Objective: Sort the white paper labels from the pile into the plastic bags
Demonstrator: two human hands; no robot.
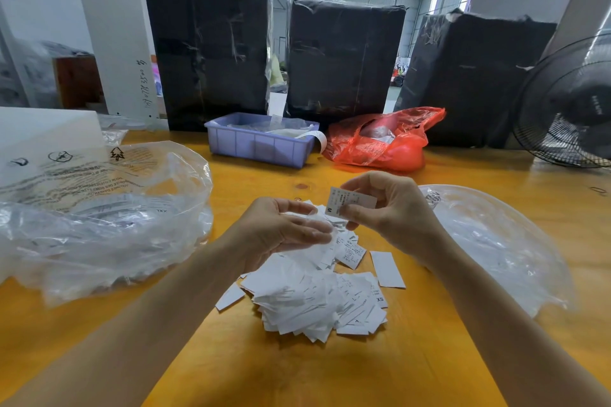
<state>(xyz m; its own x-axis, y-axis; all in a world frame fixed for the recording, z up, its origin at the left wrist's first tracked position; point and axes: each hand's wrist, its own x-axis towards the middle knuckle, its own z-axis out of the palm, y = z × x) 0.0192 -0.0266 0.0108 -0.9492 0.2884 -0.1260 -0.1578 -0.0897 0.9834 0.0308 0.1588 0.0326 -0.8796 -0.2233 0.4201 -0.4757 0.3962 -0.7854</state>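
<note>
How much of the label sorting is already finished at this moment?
Done: some labels already lie in the left plastic bag and the right plastic bag. In hand: the right hand pinches an M label; the left hand holds blurred labels. Left: a large pile on the table.

A loose pile of white rectangular paper labels (317, 294) lies on the table between two crumpled clear plastic bags (99, 221).

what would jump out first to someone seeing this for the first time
The heap of white paper labels at the centre of the yellow table, with both hands above it. The right hand pinches a label marked M; the left hand holds more labels. Clear plastic bags flank the heap, and a red bag lies behind.
</note>
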